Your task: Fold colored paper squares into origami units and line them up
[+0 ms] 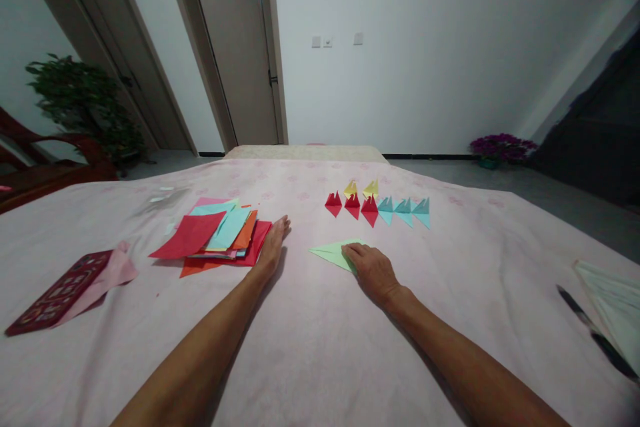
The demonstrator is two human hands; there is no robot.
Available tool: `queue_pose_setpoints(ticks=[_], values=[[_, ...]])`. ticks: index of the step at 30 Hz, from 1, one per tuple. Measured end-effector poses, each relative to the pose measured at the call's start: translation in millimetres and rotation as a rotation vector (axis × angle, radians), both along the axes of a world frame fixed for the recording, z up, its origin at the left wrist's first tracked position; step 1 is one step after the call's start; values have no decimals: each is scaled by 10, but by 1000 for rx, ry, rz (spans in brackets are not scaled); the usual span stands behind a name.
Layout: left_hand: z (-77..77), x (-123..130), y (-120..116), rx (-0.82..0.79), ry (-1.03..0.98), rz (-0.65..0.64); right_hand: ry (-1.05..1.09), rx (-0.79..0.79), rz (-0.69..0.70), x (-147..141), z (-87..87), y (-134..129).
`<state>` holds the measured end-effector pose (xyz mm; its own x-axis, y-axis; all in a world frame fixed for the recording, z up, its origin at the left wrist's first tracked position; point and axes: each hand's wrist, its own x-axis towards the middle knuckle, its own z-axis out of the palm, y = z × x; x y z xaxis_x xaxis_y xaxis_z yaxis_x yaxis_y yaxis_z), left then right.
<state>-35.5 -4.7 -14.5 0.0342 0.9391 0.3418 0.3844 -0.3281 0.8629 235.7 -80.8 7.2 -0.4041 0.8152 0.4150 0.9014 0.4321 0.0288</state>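
Note:
In the head view a light-green sheet of paper, folded to a long point, lies on the cloth with its tip to the left. My right hand is closed over its right end, and the fingers hide that part. My left hand rests on its edge, fingers stretched out, against the right side of a loose stack of coloured paper. Beyond my right hand stand several small folded paper figures: red ones, light-blue ones and yellow ones.
A dark-red patterned booklet with pink paper beneath it lies at the left. On the right are a black-handled knife or pen-like tool and a pale folded cloth or paper. A pink cloth covers the table.

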Motion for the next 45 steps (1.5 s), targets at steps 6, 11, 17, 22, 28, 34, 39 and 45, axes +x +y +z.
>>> queue_pose_setpoints(ticks=[6, 11, 17, 22, 28, 34, 39, 45], values=[[39, 89, -568, 118, 13, 72, 373, 117, -257, 242, -76, -41], [194, 364, -833, 332, 237, -273, 245, 38, -55, 156, -10, -99], [223, 538, -849, 270, 406, -475, 121, -67, 368, -2, 41, -143], [157, 495, -755, 246, 384, -414, 180, -104, 404, -26, 62, -166], [153, 330, -522, 254, 94, -260, 234, -113, 396, -8, 141, -80], [59, 238, -53, 66, -118, -253, 117, 24, 260, 11, 138, 369], [45, 152, 15, 119, 152, -273, -90, 35, 283, -21, 119, 445], [96, 119, -309, 302, 595, -133, -123, 5, 153, -206, 58, 276]])
